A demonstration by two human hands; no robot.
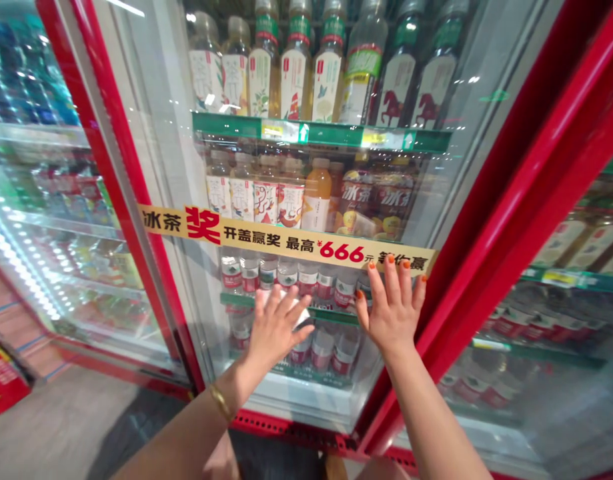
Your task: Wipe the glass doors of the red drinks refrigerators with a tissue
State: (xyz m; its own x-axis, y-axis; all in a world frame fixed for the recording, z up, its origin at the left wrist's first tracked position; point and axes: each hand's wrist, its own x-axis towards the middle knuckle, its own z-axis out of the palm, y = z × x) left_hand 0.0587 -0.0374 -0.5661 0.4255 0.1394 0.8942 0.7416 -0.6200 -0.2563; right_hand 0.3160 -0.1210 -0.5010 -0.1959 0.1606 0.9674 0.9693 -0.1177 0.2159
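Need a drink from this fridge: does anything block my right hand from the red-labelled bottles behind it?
Yes: the glass door of the fridge looks shut, and your right hand rests on its outer side, with the red-labelled bottles behind the glass.

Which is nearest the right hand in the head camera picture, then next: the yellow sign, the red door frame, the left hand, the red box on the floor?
From the right hand:
1. Yellow sign: on the glass, touching its fingertips.
2. Red door frame: just to its right.
3. Left hand: farther left, on the glass.
4. Red box on the floor: far left, lowest.
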